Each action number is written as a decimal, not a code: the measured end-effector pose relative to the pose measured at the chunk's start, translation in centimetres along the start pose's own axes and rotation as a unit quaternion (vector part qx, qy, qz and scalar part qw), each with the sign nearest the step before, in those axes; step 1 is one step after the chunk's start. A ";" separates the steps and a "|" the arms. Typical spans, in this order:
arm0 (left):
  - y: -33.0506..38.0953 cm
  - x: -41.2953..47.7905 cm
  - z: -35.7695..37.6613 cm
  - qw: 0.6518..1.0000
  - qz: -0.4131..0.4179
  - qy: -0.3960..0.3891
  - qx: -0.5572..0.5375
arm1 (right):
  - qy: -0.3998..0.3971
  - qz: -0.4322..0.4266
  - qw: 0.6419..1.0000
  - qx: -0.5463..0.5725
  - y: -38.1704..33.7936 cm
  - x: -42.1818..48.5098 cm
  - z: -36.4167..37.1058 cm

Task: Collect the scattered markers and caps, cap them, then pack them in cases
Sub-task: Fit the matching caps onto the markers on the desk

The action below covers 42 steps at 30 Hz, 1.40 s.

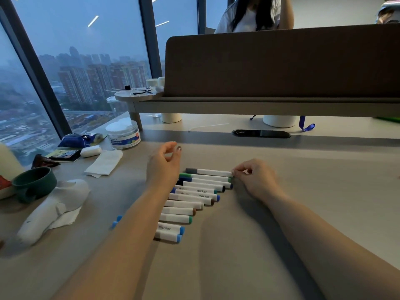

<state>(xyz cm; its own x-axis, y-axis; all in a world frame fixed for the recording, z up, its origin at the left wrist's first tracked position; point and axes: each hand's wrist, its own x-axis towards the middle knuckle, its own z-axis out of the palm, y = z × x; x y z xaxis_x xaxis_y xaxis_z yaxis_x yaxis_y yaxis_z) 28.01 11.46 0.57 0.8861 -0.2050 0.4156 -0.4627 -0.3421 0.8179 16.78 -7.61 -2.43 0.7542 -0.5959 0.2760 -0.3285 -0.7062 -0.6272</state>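
Observation:
Several white markers [190, 198] with coloured caps lie side by side in a slanted row on the desk. The farthest one, a grey-capped marker [208, 172], has its right end pinched by my right hand [253, 178]. My left hand [164, 165] hovers over the left end of the row, fingers curled and apart, holding nothing. My left forearm covers the left ends of the nearer markers; two blue caps [116, 221] stick out on its left side.
On the left stand a dark green mug [32, 182], a white pouch on tissue [54, 211], a folded tissue [104, 163], a clear round tub [123, 133] and snack packets [75, 140]. A raised shelf with a brown divider panel [281, 61] runs behind; a person sits beyond it.

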 end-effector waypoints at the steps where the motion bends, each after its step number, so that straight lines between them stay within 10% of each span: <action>1: 0.0 -0.1 0.2 1.000 0.004 -0.002 0.002 | 0.003 0.002 1.000 0.006 0.0 0.0 -0.1; 10: 2.3 -2.3 0.6 0.998 0.052 -0.039 -0.010 | 0.073 0.028 0.978 0.194 -0.2 -2.8 -2.6; 32: 20.2 -19.3 23.7 0.907 0.126 -0.388 -0.102 | 0.298 0.149 0.943 0.011 19.5 -17.5 -27.2; 42: 21.5 -16.7 33.2 0.912 0.239 -0.332 -0.009 | 0.058 0.120 0.975 -0.178 21.8 -9.2 -29.5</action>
<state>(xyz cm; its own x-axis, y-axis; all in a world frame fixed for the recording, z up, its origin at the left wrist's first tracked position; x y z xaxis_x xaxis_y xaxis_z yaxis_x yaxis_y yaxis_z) 2.37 -22.89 -2.00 0.3697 -0.8393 0.3986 -0.7860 -0.0537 0.6159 -14.02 -28.79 2.84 0.5690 -0.7845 0.2466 -0.6790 -0.6173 -0.3973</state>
